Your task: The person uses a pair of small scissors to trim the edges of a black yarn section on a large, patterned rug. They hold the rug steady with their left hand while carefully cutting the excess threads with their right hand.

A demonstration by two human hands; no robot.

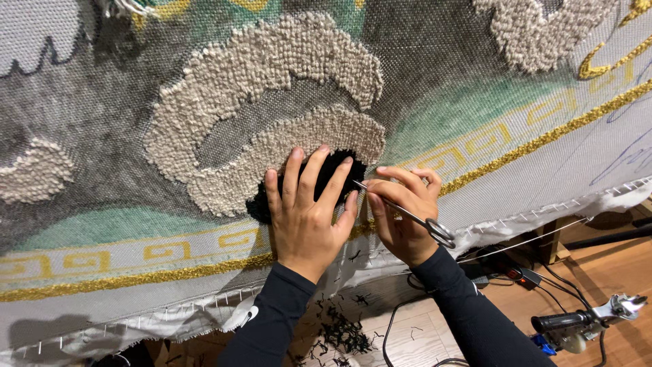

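Left hand (307, 207) spread flat on black tuft patch (333, 170); right hand (402, 214) pinching scissors (407, 216) beside it.

One head-worn camera looks closely forward and slightly down at the stretched tufting cloth (475, 102).

Two hands (309, 217) (402, 216), one pair of scissors (407, 214), one stretched rug cloth (475, 102), one tufting gun (587, 323).

Rug-tufting workshop: big backing cloth (475, 88) stretched on frame w/ looped pile; below cloth, black yarn clippings (339, 333) on wood floor, tufting gun (584, 323) at right.
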